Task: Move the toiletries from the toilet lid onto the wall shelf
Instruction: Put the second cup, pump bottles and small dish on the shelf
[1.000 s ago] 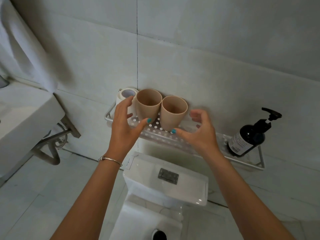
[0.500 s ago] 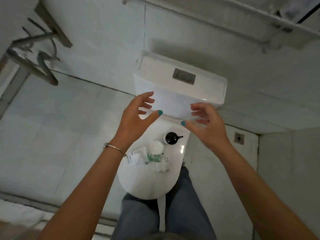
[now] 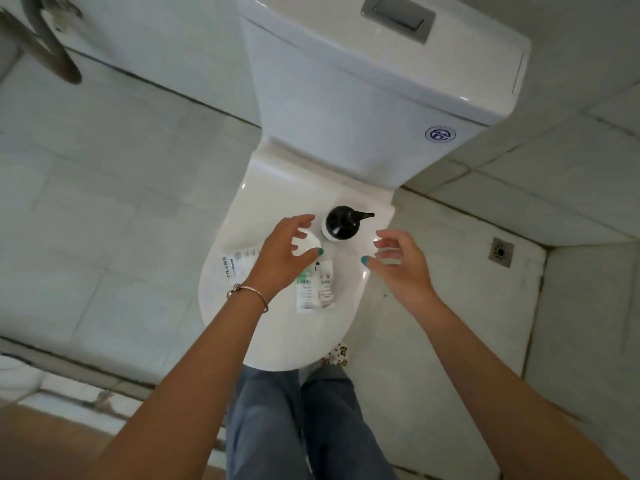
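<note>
I look straight down on the white toilet lid (image 3: 277, 337). A black pump bottle (image 3: 341, 222) stands near its back edge, nozzle pointing right. A white round-topped container (image 3: 306, 244) sits left of the bottle, partly under my left hand (image 3: 284, 258), which hovers over it with fingers spread. Two small white tubes (image 3: 313, 289) lie side by side toward the lid's middle, and a flat white packet with green print (image 3: 235, 265) lies at the left, half hidden by my wrist. My right hand (image 3: 398, 261) is open above the lid's right edge, holding nothing. The wall shelf is out of view.
The white cistern (image 3: 381, 98) with its chrome flush button (image 3: 398, 15) rises behind the lid. Grey tiled floor surrounds the toilet, with a floor drain (image 3: 500, 252) at the right. A drain pipe (image 3: 48, 53) shows at the upper left. My jeans-clad legs (image 3: 294, 427) stand at the lid's front.
My view has swung down from the wall shelf with the two beige cups to the toilet lid. Both hands have come down empty and now hover over the toiletries.
</note>
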A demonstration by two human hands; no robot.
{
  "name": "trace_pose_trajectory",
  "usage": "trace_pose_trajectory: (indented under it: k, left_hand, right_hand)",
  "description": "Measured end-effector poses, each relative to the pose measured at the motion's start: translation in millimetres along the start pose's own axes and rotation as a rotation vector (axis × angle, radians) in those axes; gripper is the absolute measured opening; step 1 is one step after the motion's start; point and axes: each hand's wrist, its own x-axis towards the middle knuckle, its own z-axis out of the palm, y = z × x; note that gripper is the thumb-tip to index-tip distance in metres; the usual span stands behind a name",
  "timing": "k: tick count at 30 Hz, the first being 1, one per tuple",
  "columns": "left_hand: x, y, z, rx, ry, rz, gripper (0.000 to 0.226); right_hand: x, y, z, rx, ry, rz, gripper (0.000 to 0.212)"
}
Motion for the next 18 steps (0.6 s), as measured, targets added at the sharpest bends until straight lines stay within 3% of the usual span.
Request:
trace_pose_trajectory:
  k: [6,10,18]
  left_hand:
    - [5,-51,0,0.265,0.033,-0.024,0.081]
    - [6,-70,15,0.305,0.067,-0.01,0.089]
    - [29,-90,44,0.432,0.227,0.001,0.087]
  right_hand:
    - [37,30,31,-0.01,-0.091,-0.012,0.076]
    - [56,36,45,-0.058,-0.113,-0.072,0.091]
    - [69,49,61,-0.05,0.006,-0.163,0.08]
